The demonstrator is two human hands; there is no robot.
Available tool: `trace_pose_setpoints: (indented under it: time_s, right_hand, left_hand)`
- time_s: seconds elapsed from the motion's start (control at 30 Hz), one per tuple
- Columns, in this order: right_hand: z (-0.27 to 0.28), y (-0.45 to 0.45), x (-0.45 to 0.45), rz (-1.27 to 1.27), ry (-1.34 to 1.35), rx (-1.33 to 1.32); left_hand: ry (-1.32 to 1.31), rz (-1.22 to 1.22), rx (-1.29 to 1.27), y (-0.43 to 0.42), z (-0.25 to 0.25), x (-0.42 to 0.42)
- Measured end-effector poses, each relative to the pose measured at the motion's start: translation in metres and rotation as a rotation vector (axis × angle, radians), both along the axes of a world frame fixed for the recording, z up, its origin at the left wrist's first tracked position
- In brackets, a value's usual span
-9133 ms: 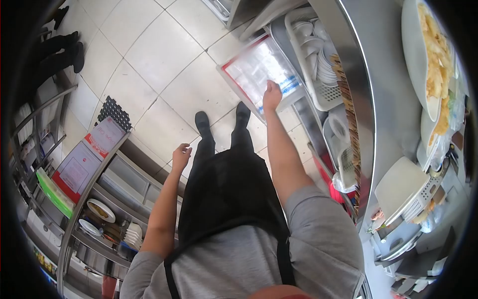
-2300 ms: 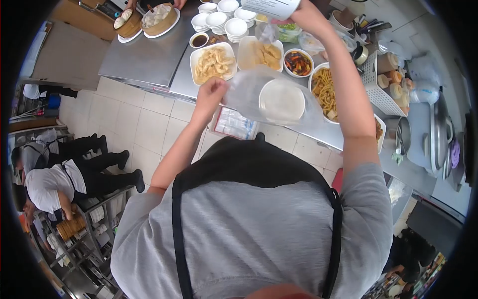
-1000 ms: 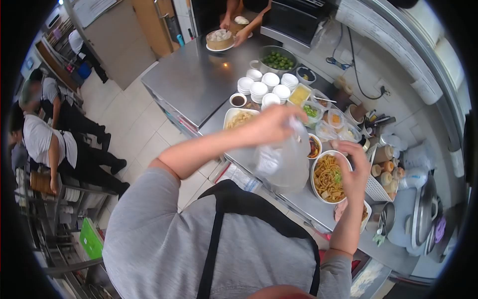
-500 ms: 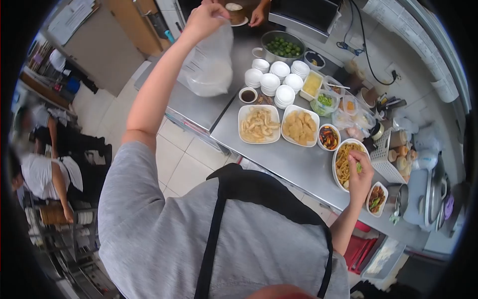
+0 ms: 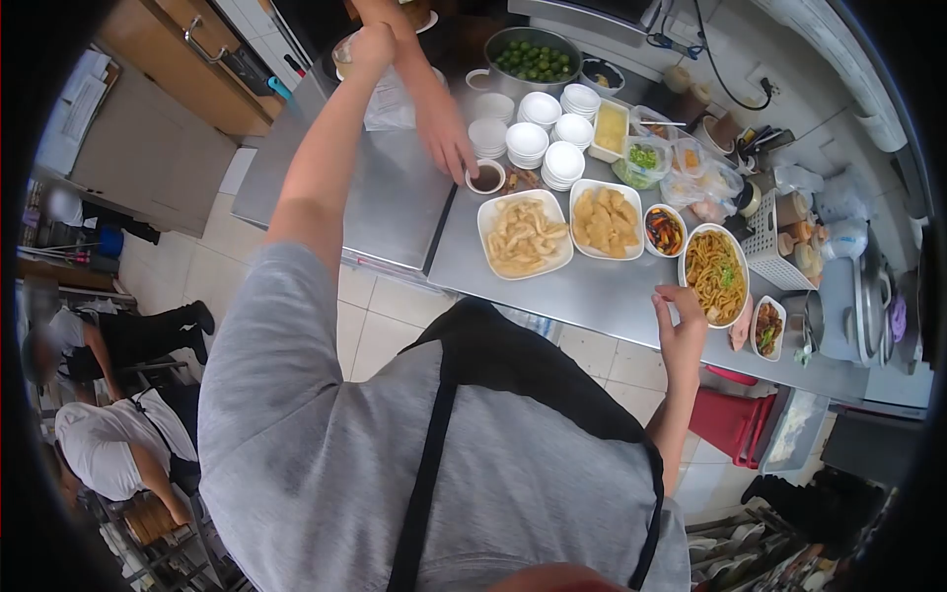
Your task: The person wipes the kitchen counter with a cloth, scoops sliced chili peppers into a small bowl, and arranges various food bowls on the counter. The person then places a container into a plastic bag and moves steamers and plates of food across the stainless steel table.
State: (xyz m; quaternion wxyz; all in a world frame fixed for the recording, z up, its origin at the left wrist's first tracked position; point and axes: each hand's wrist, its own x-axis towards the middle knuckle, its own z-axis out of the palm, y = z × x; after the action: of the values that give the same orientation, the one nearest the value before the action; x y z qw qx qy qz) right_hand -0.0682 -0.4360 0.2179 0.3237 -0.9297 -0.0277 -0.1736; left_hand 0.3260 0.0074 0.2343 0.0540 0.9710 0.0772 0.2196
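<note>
My right hand (image 5: pixel 683 321) is beside the white bowl of noodles (image 5: pixel 714 276), its fingers loosely bent and nothing visible in them. Chopped greens (image 5: pixel 727 274) lie on the noodles. My left arm stretches far forward; my left hand (image 5: pixel 372 47) is closed, and what it grips is hidden. Below it a clear plastic bag (image 5: pixel 393 104) rests on the counter, partly covered by arms. Another person's hand (image 5: pixel 446 138) reaches in and touches a small cup of dark sauce (image 5: pixel 485 178). Two white dishes hold pale strips (image 5: pixel 523 235) and golden fried pieces (image 5: pixel 606 221).
Stacks of white cups (image 5: pixel 528 140) stand before a metal pot of green limes (image 5: pixel 538 61). At right are a cup of dark strips (image 5: pixel 665 231), a small meat dish (image 5: pixel 767 329) and a white basket (image 5: pixel 769 237). Two people (image 5: pixel 109 444) work at the far left.
My right hand has drawn back from over the noodles to the bowl's near side. My left hand has moved lower and leftward. The other person's hand has come to the sauce cup.
</note>
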Motion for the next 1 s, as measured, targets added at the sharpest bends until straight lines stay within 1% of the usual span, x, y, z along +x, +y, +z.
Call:
trace_pose_setpoints:
  time_s: [0.07, 0.1, 0.17, 0.2, 0.27, 0.3, 0.33, 0.37, 0.4, 0.43, 0.47, 0.5, 0.53, 0.57, 0.6, 0.63, 0.7, 0.73, 0.8, 0.83, 0.9, 1.0]
  right_hand:
    - [0.002, 0.003, 0.000, 0.004, 0.018, -0.005]
    - [0.003, 0.004, 0.000, 0.009, 0.032, -0.008]
    - [0.002, 0.002, 0.004, 0.027, 0.039, -0.011]
    - [0.001, 0.001, 0.007, 0.044, 0.042, -0.013]
    - [0.000, 0.001, 0.013, 0.091, 0.019, -0.018]
    - [0.001, 0.002, 0.017, 0.125, 0.003, -0.025]
    - [0.004, 0.003, 0.019, 0.157, -0.005, -0.031]
    - [0.005, 0.004, 0.021, 0.169, -0.022, -0.031]
    - [0.006, 0.004, 0.022, 0.196, -0.029, -0.032]
    - [0.007, 0.003, 0.023, 0.222, -0.041, -0.033]
    - [0.008, -0.001, 0.023, 0.241, -0.035, -0.038]
    - [0.009, -0.005, 0.023, 0.246, -0.062, -0.037]
    - [0.010, -0.009, 0.022, 0.265, -0.031, -0.028]
    - [0.011, -0.014, 0.022, 0.284, -0.002, -0.019]
    - [0.012, -0.019, 0.021, 0.296, 0.004, -0.024]
    - [0.011, -0.024, 0.020, 0.304, -0.017, -0.021]
    - [0.006, -0.034, 0.019, 0.330, 0.015, -0.028]
    - [0.004, -0.037, 0.018, 0.335, 0.038, -0.026]
    - [0.002, -0.043, 0.015, 0.357, 0.029, -0.033]
    - [0.001, -0.046, 0.014, 0.373, 0.033, -0.037]
    - [-0.001, -0.051, 0.011, 0.384, 0.041, -0.027]
    - [0.000, -0.057, 0.006, 0.430, 0.038, -0.013]
  left_hand:
    - [-0.095, -0.064, 0.034, -0.002, 0.010, -0.018]
    - [-0.093, -0.063, 0.033, -0.004, 0.019, -0.028]
    - [-0.380, -0.196, -0.028, -0.007, 0.042, -0.055]
    - [-0.604, -0.360, -0.005, -0.018, 0.054, -0.081]
    - [-0.556, -0.498, -0.227, -0.049, 0.092, -0.142]
    - [-0.439, -0.568, -0.533, -0.064, 0.099, -0.166]
    - [-0.379, -0.726, -0.589, -0.087, 0.109, -0.209]
    - [-0.333, -0.918, -0.711, -0.110, 0.116, -0.246]
    - [-0.255, -1.039, -0.799, -0.132, 0.121, -0.284]
    - [-0.152, -1.229, -0.843, -0.146, 0.124, -0.315]
    - [-0.103, -1.439, -0.834, -0.156, 0.138, -0.341]
    - [-0.148, -1.593, -0.899, -0.166, 0.138, -0.365]
    - [-0.237, -1.868, -1.117, -0.181, 0.140, -0.377]
    - [-0.284, -2.006, -1.274, -0.191, 0.137, -0.391]
    - [-0.409, -2.072, -1.345, -0.202, 0.145, -0.403]
    - [-0.417, -2.080, -1.318, -0.210, 0.150, -0.414]
    - [-0.381, -2.085, -1.491, -0.223, 0.156, -0.431]
    - [-0.391, -2.088, -1.478, -0.229, 0.155, -0.437]
    - [-0.392, -1.991, -1.504, -0.238, 0.155, -0.445]
    - [-0.392, -1.998, -1.497, -0.239, 0.156, -0.445]
    - [-0.219, -2.086, -1.384, -0.240, 0.155, -0.446]
    - [-0.162, -2.093, -1.408, -0.252, 0.162, -0.452]
